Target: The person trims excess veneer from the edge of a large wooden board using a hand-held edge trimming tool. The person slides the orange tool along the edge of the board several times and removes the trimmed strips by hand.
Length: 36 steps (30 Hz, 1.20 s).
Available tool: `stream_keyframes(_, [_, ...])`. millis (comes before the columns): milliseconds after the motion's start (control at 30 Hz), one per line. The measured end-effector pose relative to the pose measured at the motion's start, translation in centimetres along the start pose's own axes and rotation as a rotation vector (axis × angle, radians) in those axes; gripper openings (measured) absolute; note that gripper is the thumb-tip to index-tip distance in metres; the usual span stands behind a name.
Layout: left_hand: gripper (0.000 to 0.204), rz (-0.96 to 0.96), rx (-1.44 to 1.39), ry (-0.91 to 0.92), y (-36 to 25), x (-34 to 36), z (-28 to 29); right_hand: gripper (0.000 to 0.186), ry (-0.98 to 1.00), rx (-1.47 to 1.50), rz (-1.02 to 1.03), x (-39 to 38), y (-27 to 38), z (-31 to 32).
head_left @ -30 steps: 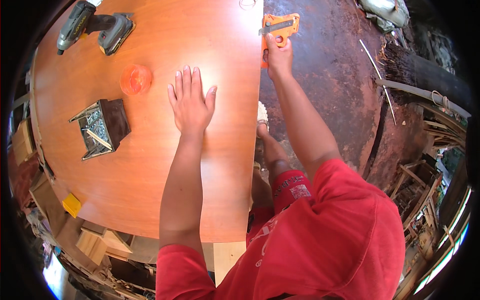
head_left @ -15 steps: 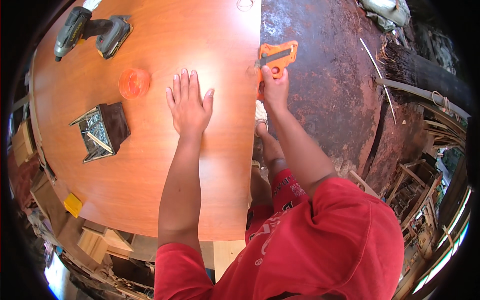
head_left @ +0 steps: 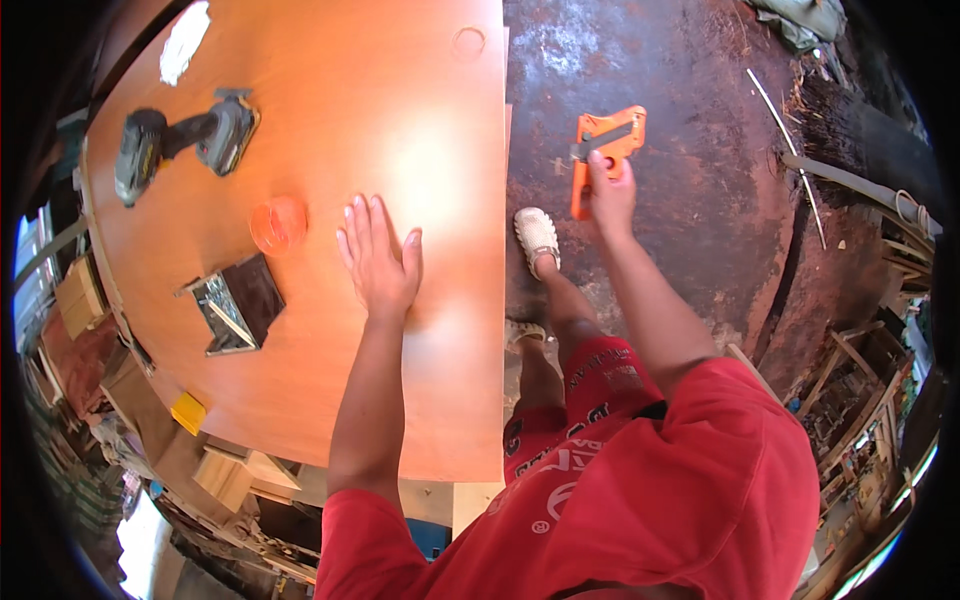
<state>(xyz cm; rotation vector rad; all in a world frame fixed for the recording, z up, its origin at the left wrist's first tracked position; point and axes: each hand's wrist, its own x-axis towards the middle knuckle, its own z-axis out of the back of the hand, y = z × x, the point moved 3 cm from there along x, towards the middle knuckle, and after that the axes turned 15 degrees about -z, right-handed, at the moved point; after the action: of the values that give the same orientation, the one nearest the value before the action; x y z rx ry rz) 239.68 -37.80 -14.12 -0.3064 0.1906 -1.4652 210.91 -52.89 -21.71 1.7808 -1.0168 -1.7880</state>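
My left hand (head_left: 380, 265) lies flat on the wood-coloured panel (head_left: 440, 400), fingers stretched out. Off the panel's right edge, my right hand (head_left: 612, 195) grips an orange hand tool (head_left: 610, 128) with a dark bar across it, held in the air over the floor. The tool's exact kind is not clear. Left of my left hand stands a translucent orange cup (head_left: 278, 224). A dark open box (head_left: 258, 300) with small metal pieces and a light stick in it lies nearer to me. A cordless drill (head_left: 180, 145) rests on its side at the far left, slightly blurred.
A thin ring-shaped loop (head_left: 468, 41) lies on the panel's far part. A yellow piece (head_left: 188, 412) sits at the near-left edge. My shoe (head_left: 537, 232) is on the dark, stained floor (head_left: 690, 200). Wooden pieces (head_left: 245, 475) and scrap line both sides.
My right hand has carried the orange tool away from the panel's edge, to the right. My left hand stays flat on the panel. The view has shifted, so everything on the panel appears lower.
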Motion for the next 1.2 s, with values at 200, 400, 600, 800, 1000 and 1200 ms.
stream_keyframes(200, [0.068, 0.087, 0.021, -0.091, -1.0, 9.8, -1.6, 0.026, -0.242, -0.585, 0.252, 4.6, 3.4, 9.8])
stream_keyframes(400, [0.061, -0.309, 0.049, -0.040, -5.4, 24.6, -3.9, 0.024, -0.190, -0.512, 0.168, 4.5, 2.5, 13.6])
stream_keyframes(600, [0.028, -0.857, -0.573, 0.557, -18.5, 16.3, -6.3, 0.024, -0.190, -0.429, 0.064, 2.7, 1.4, 16.1])
stream_keyframes(800, [0.082, -0.127, 0.122, -0.065, -7.8, 25.5, -3.7, 0.021, -0.230, -0.500, -0.054, 2.3, 1.0, 14.8])
stream_keyframes(1000, [0.087, -0.165, 0.017, 0.035, -6.6, 26.0, -4.3, 0.021, -0.106, -0.381, -0.031, 3.6, -0.9, 15.4])
stream_keyframes(1200, [0.086, -0.163, -0.083, 0.144, -8.5, 20.2, -3.3, 0.019, -0.120, -0.399, 0.028, 3.9, 0.1, 16.0])
